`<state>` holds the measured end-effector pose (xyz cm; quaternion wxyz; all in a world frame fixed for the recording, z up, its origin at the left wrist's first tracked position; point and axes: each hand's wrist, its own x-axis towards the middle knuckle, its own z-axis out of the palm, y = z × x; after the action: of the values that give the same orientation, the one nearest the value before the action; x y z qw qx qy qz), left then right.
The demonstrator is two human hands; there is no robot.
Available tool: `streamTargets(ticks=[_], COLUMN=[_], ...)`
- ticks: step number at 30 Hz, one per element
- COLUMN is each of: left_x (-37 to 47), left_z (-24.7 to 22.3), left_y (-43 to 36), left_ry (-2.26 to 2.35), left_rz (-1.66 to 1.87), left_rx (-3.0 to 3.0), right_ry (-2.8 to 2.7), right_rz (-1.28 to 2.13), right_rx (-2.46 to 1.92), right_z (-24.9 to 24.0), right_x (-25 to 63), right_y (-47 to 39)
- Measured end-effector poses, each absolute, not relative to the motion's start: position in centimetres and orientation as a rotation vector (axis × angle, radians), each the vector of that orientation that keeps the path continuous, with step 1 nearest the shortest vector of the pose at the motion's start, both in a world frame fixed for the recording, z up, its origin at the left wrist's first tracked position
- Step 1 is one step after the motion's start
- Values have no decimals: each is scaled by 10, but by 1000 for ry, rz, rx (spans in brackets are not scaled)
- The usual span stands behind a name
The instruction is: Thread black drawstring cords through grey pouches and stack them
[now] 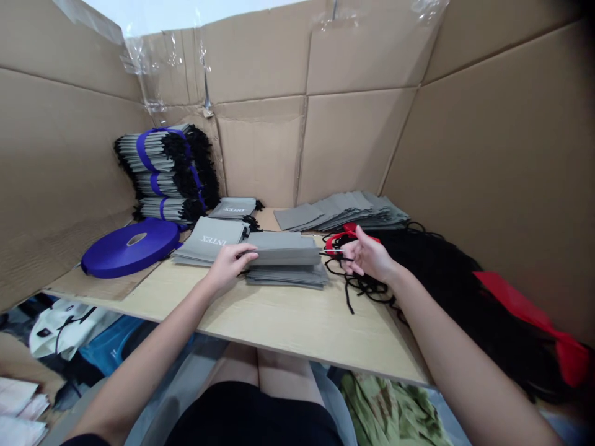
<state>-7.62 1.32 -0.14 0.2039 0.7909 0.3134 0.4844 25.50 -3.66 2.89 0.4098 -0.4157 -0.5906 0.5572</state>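
Observation:
My left hand [231, 263] pinches the left end of a grey fabric pouch [288, 253], lifted a little over a stack of similar pouches [288, 276]. At the pouch's right end, my right hand [365, 257] has its fingers closed round a thin, light-coloured rod [331, 251] pointing left at the pouch edge. Whether the rod's tip is inside the fabric cannot be made out. Black cord [349, 297] hangs in loops below my right hand. To the left of the held pouch lies a pile of printed grey pouches [211, 238] with black cord ends.
A purple ribbon roll [153, 254] lies at the left, before bundled pouches [160, 167]. Grey pouches [344, 210] fan out at the back. A large black cord hank [455, 310] with a red tie [520, 303] covers the right side. Cardboard walls [260, 148] enclose the table [279, 316].

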Motion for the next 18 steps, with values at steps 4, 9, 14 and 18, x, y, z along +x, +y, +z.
streamTargets(ticks=[4,9,14,18], left_x=[-75,-74,-71,-72], left_z=[-1,-1,-1,1], left_y=[13,13,11,12], left_ry=[866,894,928,988], left_rz=[1353,1351,1330,1310], left_rx=[2175,2233,2328,2385], right_ry=[-1503,-1559,-1815,-1817], right_rz=[1174,243,145,753], right_rx=[-1281,-1530,-1258,-1210], right_z=[21,25,42,32], right_x=[262,254,229,219], right_y=[-28,-34,-50,-46])
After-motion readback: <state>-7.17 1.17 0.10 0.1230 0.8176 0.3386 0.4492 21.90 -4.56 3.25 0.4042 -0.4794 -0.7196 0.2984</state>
